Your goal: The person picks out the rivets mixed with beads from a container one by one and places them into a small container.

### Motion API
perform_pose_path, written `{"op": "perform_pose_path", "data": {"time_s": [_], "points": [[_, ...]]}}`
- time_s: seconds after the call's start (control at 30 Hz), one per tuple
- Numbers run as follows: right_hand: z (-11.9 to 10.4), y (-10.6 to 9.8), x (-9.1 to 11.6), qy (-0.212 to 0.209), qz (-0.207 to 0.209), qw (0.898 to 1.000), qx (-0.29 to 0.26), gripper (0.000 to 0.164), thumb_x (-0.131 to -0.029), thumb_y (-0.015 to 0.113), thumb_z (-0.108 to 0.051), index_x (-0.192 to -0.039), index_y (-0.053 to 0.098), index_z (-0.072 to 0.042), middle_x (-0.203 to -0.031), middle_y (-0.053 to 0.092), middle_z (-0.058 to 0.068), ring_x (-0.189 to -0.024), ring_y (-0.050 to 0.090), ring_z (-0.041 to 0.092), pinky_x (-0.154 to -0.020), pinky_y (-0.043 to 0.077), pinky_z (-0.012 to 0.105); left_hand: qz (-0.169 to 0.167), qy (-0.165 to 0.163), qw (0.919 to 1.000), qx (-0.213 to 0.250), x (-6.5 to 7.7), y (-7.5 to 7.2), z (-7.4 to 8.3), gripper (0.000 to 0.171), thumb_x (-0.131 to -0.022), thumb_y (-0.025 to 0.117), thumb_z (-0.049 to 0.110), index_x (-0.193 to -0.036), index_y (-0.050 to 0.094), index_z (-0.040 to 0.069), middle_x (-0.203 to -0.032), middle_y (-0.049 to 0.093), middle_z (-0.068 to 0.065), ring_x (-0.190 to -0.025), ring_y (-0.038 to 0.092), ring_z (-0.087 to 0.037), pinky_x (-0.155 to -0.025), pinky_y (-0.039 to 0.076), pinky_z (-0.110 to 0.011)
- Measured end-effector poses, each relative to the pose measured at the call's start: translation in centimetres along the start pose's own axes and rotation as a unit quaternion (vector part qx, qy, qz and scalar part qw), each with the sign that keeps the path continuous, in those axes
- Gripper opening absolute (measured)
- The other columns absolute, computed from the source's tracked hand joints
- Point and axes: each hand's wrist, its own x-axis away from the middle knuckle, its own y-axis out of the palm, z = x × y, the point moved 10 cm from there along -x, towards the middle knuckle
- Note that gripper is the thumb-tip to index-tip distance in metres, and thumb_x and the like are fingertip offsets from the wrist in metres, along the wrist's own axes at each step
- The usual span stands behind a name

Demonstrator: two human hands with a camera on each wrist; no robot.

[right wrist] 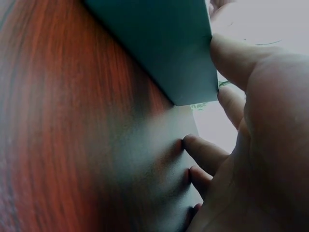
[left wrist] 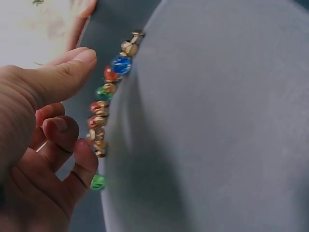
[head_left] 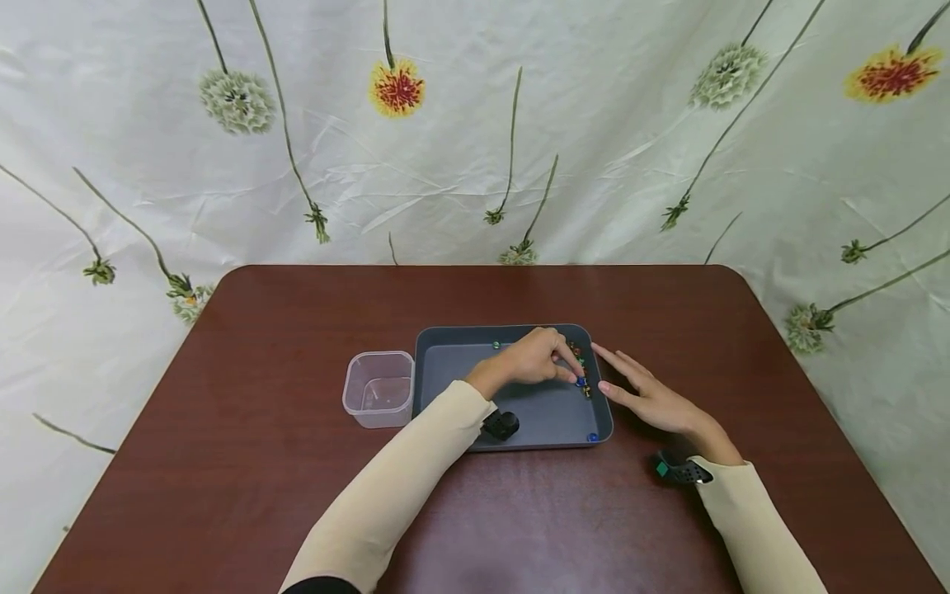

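A row of small shiny beads (left wrist: 99, 121), red, green, gold and blue, lies along the right side of the grey tray (head_left: 534, 412). Whether a string joins them I cannot tell. My left hand (head_left: 536, 356) reaches over the tray, thumb and index pointing at a blue bead (left wrist: 121, 65); in the left wrist view a small gap separates them, and the other fingers are loosely bent. Nothing shows in its grasp. With fingers extended, my right hand (head_left: 653, 400) rests at the tray's right rim; its thumb and a fingertip touch the tray wall (right wrist: 193, 72).
Left of the tray stands a clear plastic container (head_left: 378, 388). One green bead (head_left: 496, 345) sits near the tray's back edge, and another blue bead (head_left: 593, 437) in its front right corner. A brown table (head_left: 260, 371) carries everything, with a floral cloth (head_left: 445, 165) behind.
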Motion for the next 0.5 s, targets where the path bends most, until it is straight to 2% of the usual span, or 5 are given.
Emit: {"op": "perform_pose_path", "data": {"time_s": [0.13, 0.23, 0.3, 0.4, 0.5], "points": [[0.0, 0.0, 0.0, 0.003, -0.002, 1.0, 0.001, 0.065, -0.105, 0.048, -0.043, -0.161, 0.016, -0.036, -0.168, 0.006, 0.017, -0.153, -0.004, 0.044, -0.107, 0.008, 0.08, 0.0, -0.003, 1.0, 0.0, -0.3, 0.5, -0.2, 0.015, -0.088, 0.077, 0.013, -0.102, 0.081, 0.012, -0.103, 0.072, -0.003, -0.078, 0.051, -0.009, -0.07, 0.04, -0.02], [0.0, 0.0, 0.0, 0.003, -0.002, 1.0, -0.001, 0.065, -0.105, 0.048, -0.043, -0.161, 0.016, -0.036, -0.168, 0.006, 0.016, -0.153, -0.005, 0.044, -0.107, 0.008, 0.08, 0.003, -0.003, 1.0, -0.004, -0.5, 0.8, -0.2, 0.015, -0.087, 0.078, 0.013, -0.101, 0.082, 0.013, -0.105, 0.073, -0.004, -0.088, 0.059, -0.012, -0.073, 0.042, -0.021], [-0.1, -0.1, 0.0, 0.002, -0.001, 1.0, -0.004, 0.065, -0.105, 0.049, -0.042, -0.161, 0.016, -0.036, -0.168, 0.006, 0.016, -0.153, -0.005, 0.043, -0.107, 0.008, 0.08, 0.002, -0.003, 0.9999, -0.01, -0.6, 1.1, -0.1, 0.015, -0.086, 0.079, 0.014, -0.101, 0.082, 0.014, -0.108, 0.073, -0.004, -0.1, 0.063, -0.016, -0.077, 0.045, -0.022], [-0.1, -0.1, 0.0, 0.0, -0.001, 1.0, -0.004, 0.065, -0.105, 0.049, -0.042, -0.161, 0.016, -0.035, -0.168, 0.006, 0.016, -0.153, -0.005, 0.044, -0.107, 0.007, 0.08, -0.001, -0.004, 0.9997, -0.023, -0.8, 1.4, 0.0, 0.016, -0.085, 0.08, 0.017, -0.101, 0.082, 0.015, -0.114, 0.073, -0.004, -0.12, 0.061, -0.02, -0.086, 0.048, -0.023], [-0.1, -0.1, 0.1, 0.0, -0.002, 1.0, -0.003, 0.065, -0.105, 0.048, -0.042, -0.161, 0.016, -0.035, -0.168, 0.007, 0.015, -0.153, -0.006, 0.044, -0.107, 0.007, 0.08, -0.005, -0.006, 0.9995, -0.03, -1.0, 1.6, 0.0, 0.016, -0.085, 0.081, 0.018, -0.101, 0.082, 0.016, -0.113, 0.073, -0.002, -0.118, 0.061, -0.019, -0.087, 0.048, -0.024]]}}
